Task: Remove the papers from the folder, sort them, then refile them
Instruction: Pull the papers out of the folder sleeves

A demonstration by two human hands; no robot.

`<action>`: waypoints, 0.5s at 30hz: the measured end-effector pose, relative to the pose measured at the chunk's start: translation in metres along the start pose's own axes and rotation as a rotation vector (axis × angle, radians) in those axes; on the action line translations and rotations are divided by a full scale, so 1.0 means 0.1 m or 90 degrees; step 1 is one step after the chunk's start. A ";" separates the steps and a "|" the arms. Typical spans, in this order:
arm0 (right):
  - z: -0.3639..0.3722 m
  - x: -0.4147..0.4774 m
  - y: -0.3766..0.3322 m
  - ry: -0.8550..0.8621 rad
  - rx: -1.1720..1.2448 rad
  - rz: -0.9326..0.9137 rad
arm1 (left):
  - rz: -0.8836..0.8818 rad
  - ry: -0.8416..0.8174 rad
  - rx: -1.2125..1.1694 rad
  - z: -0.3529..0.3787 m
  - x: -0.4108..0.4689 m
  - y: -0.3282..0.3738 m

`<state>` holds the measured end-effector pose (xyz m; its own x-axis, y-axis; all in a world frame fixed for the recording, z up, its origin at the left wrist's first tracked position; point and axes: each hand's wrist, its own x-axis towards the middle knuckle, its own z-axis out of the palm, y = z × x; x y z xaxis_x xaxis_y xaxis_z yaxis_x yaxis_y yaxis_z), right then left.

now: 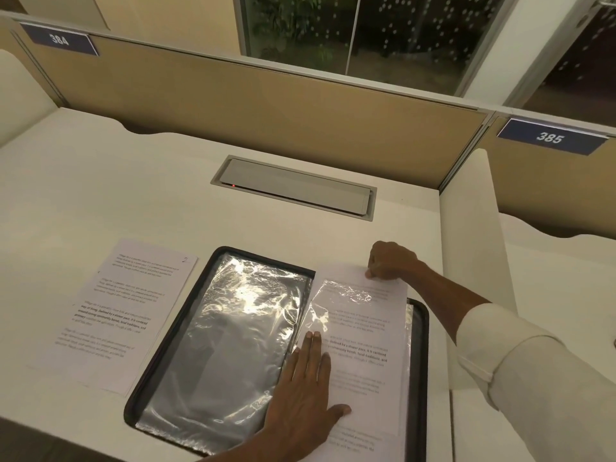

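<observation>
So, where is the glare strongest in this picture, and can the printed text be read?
Head view: the strongest glare lies on the crinkled clear plastic sleeve in the black folder; a smaller patch beside the right hand, over the white printed sheet at right that it pinches. Head view: the white printed sheet at left is evenly lit, but its text is mostly too small to read.

print on the loose page (123, 311) and the sheet (363, 388) too blurred to read. your left hand (305, 388) hides the sheet's inner edge. folder (420, 361) near corner cut off at bottom. your right hand (390, 260): fingertips mostly out of sight.
</observation>
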<state>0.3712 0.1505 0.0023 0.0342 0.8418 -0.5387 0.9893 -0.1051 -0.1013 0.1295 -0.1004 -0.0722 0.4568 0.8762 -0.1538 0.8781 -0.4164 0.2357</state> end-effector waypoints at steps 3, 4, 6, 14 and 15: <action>-0.09 0.05 0.03 0.094 0.010 0.016 | -0.009 -0.014 0.013 -0.01 -0.01 0.01; -0.13 0.06 0.04 0.123 0.015 0.020 | -0.013 -0.020 0.016 -0.01 -0.01 0.01; -0.21 0.11 0.07 0.175 0.021 0.023 | -0.014 -0.035 0.024 -0.01 -0.01 0.02; -0.67 0.26 0.16 0.302 0.059 0.028 | 0.010 -0.071 0.063 0.03 0.07 0.07; -0.74 0.27 0.17 0.322 0.069 0.029 | 0.006 -0.078 0.064 0.03 0.08 0.07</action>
<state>0.3992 0.2103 0.0482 0.1675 0.9830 -0.0757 0.9659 -0.1790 -0.1871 0.1401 -0.0972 -0.0750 0.4736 0.8388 -0.2687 0.8807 -0.4520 0.1415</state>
